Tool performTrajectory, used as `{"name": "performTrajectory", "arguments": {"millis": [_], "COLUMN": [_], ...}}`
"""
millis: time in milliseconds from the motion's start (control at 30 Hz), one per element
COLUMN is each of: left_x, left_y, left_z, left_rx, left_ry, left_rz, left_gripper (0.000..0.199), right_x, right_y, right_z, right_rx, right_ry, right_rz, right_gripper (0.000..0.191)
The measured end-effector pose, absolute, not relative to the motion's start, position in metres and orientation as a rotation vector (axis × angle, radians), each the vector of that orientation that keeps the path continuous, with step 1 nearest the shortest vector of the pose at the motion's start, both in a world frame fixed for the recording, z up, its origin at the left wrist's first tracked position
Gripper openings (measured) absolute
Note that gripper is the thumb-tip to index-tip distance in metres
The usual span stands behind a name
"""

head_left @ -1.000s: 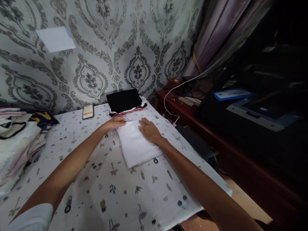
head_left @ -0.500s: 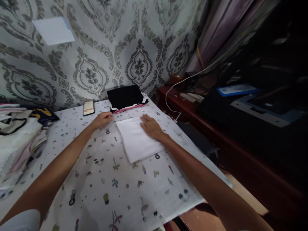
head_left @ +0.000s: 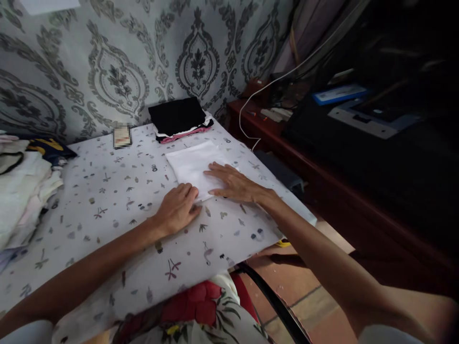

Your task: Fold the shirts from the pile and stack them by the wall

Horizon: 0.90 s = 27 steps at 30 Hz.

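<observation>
A folded white cloth [head_left: 193, 160] lies flat on the patterned sheet in front of me. My right hand [head_left: 233, 184] rests on its right part, palm down with fingers stretched out and apart. At the cloth's near left corner is my left hand [head_left: 179, 205]. Its fingers are bent over the near edge and the thumb sits just below it; the fingertips are partly hidden. Beyond the cloth, a stack of folded clothes with a black piece on top [head_left: 179, 117] lies against the wall.
A phone [head_left: 122, 137] lies near the wall. A heap of clothes [head_left: 27, 191] is on the left. A dark red wooden desk [head_left: 272, 148] runs along the right, with a white cable [head_left: 241, 117] hanging over it. The sheet's front edge is near my lap.
My left hand has come from beyond the cloth's far left corner to its near edge. The right hand has slid nearer along the cloth. The view has tilted down.
</observation>
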<state>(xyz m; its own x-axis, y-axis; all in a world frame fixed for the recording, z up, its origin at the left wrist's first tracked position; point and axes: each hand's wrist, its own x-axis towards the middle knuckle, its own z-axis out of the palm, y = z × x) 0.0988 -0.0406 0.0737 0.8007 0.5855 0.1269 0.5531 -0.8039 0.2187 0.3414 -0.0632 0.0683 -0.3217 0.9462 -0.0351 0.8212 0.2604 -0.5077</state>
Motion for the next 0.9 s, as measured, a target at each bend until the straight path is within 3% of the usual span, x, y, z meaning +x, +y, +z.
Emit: {"name": "performTrajectory", "arguments": {"millis": [167,333,400,500,600,700,800,900], "left_x": [0.098,0.089,0.09,0.104,0.126,0.142,0.145,0.138], "left_y": [-0.044,-0.045,-0.04,-0.022,0.003,0.024,0.033,0.033], "left_z": [0.066,0.083,0.092,0.096,0.082,0.055,0.034,0.025], "left_rx": [2.828,2.618,2.592,2.654,2.755,2.804,2.783,2.67], "left_ry": [1.063,1.076,0.991,0.853,0.86,0.981,0.998,1.001], "left_rz": [0.2,0.161,0.231,0.452,0.576,0.444,0.39,0.562], "left_gripper": [0.016,0.011,0.01,0.024,0.04,0.049,0.052,0.051], "right_x": [0.337,0.339,0.339,0.332,0.322,0.316,0.314,0.315], "right_y": [-0.066,-0.068,-0.07,-0.067,-0.059,-0.051,-0.05,-0.054], "right_z": [0.058,0.058,0.063,0.068,0.061,0.045,0.035,0.038], "right_rx": [-1.677,-1.641,-1.627,-1.623,-1.712,-1.839,-1.852,-1.859], "right_ry": [-2.283,-2.298,-2.29,-2.256,-2.222,-2.216,-2.218,-2.203], "right_rz": [0.611,0.591,0.62,0.509,0.263,0.138,0.09,0.13], "right_gripper": [0.071,0.073,0.073,0.069,0.064,0.063,0.062,0.06]}}
